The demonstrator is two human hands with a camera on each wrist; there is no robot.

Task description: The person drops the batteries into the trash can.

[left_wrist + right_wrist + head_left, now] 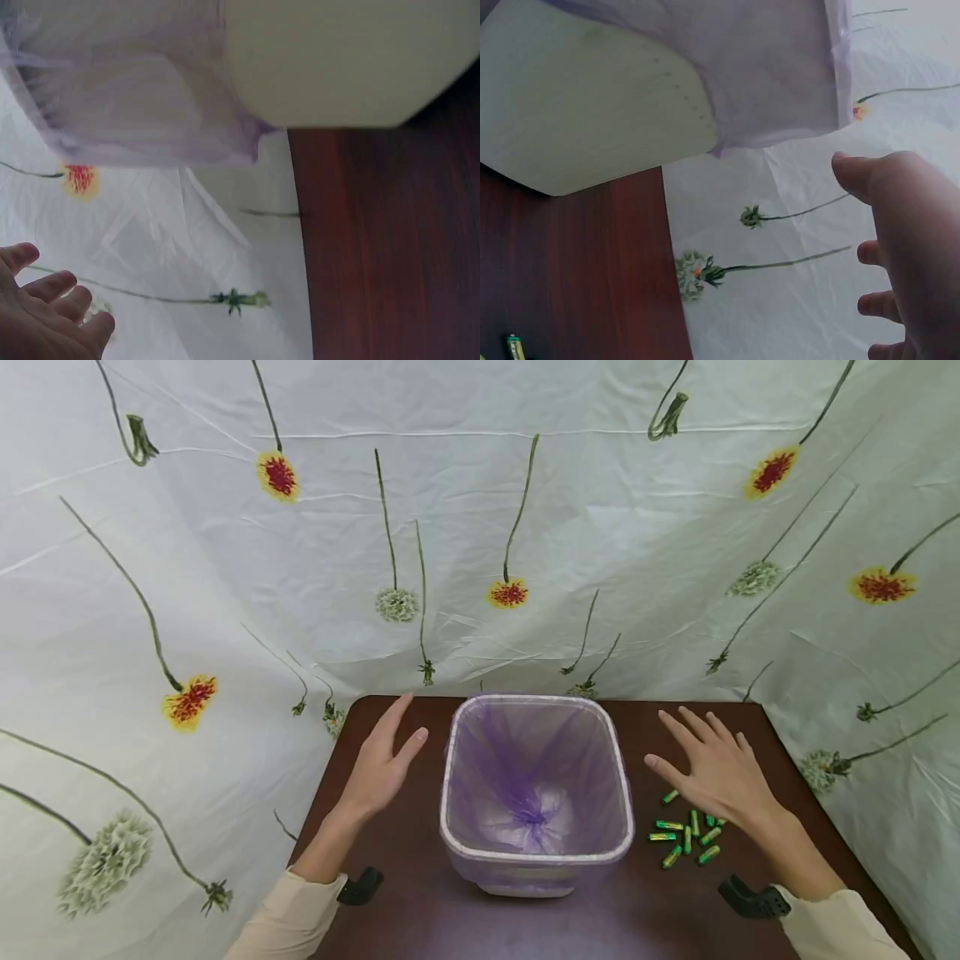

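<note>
A white square bin [525,881] lined with a purple plastic bag [528,810] stands upright on the table between my hands. Left of it my left hand [378,768] is raised, fingers extended, touching nothing. On the other side hovers my right hand [720,772], fingers spread and holding nothing. Several small green batteries [686,839] lie scattered on the table below and beside the right hand, some partly hidden by it. In the left wrist view the bin [337,67] is apart from the left fingers. The right wrist view shows the bin [592,97] and one battery [514,347].
The dark brown table [408,893] ends at a back edge just behind the bin. White cloth [465,510] printed with flowers hangs behind and along both sides. Dark wrist straps [752,900] show near both sleeves.
</note>
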